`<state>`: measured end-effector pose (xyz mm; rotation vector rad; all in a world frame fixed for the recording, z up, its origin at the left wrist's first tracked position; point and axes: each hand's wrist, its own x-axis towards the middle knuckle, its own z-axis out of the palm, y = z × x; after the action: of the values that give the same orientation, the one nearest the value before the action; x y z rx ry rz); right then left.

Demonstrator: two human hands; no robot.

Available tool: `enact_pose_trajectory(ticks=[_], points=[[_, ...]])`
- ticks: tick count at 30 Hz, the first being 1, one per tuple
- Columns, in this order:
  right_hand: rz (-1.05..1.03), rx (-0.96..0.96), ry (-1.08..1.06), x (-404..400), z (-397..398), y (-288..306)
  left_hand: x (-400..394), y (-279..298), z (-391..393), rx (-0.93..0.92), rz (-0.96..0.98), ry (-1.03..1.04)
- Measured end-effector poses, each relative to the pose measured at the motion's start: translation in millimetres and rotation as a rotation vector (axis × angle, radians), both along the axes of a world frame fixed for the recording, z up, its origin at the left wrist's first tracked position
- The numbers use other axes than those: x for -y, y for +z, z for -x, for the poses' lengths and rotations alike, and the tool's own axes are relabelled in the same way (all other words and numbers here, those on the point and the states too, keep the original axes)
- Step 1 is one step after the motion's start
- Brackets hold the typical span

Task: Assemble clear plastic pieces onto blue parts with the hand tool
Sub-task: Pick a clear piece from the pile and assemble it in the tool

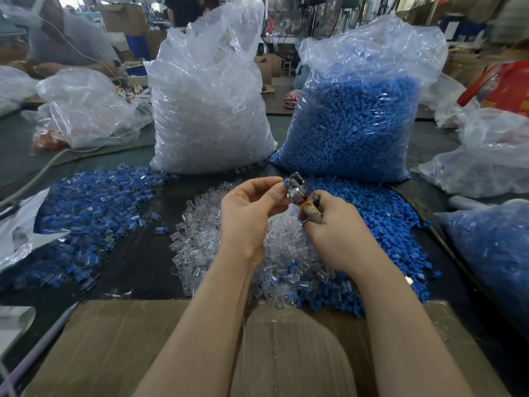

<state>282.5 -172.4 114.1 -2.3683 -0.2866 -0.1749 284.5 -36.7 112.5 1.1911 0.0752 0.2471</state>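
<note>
My right hand [335, 233] grips the taped handles of a metal hand tool [297, 190], its round jaws pointing up and left. My left hand [249, 213] pinches a small blue part [285, 182] at the jaws, thumb and fingers curled around it. Whether a clear piece sits on it I cannot tell. Below my hands lies a heap of loose clear pieces [200, 239]. Loose blue parts [383, 224] are piled to the right. A spread of joined blue-and-clear pieces [94, 202] covers the table on the left.
Two tall bags stand behind: clear pieces [209, 110] and blue parts [355, 118]. A cardboard box [143, 348] sits at the near edge. More bags lie at the right [492, 156] and left [86, 110]. Another person [68, 41] works at the far left.
</note>
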Motion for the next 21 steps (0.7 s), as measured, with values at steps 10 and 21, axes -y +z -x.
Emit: enact_pose_trajectory(ticks=[10,21], points=[[0.062,0.019,-0.012,1,-1,-1,-8,4,1,-0.068,0.018,-0.028],[0.061,0.020,-0.107,16,-3,-2,-129,-22,-4,-0.405,0.577,0.666]])
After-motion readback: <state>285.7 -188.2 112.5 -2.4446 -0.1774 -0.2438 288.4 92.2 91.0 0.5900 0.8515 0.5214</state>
